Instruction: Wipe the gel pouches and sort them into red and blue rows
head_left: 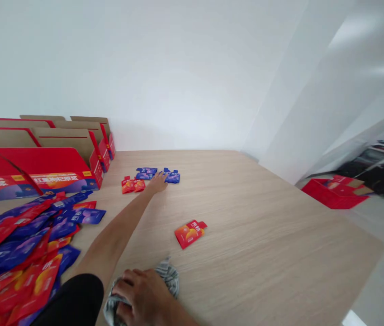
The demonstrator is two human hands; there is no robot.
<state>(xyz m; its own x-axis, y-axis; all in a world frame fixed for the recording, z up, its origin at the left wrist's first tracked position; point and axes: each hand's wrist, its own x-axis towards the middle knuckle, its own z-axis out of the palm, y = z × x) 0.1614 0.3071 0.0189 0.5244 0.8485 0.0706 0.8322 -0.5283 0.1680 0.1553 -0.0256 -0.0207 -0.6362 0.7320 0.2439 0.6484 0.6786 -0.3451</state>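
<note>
My left hand point(158, 182) reaches far across the table, its fingers stretched out over a small group of blue pouches point(173, 177). More blue pouches point(146, 174) lie just left of that hand, and small red pouches point(128, 185) sit beside them. Low in the view, my right hand point(144, 294) is closed around a crumpled grey striped cloth point(169, 277) resting on the table. A single red-orange pouch point(190, 233) lies flat between the two hands, touched by neither.
A big heap of red and blue pouches point(25, 253) covers the table's left side. Open red cartons point(59, 165) stand behind it along the white wall point(185, 81). Beyond the table's point(263, 217) right edge, a red box point(330, 192) sits lower down.
</note>
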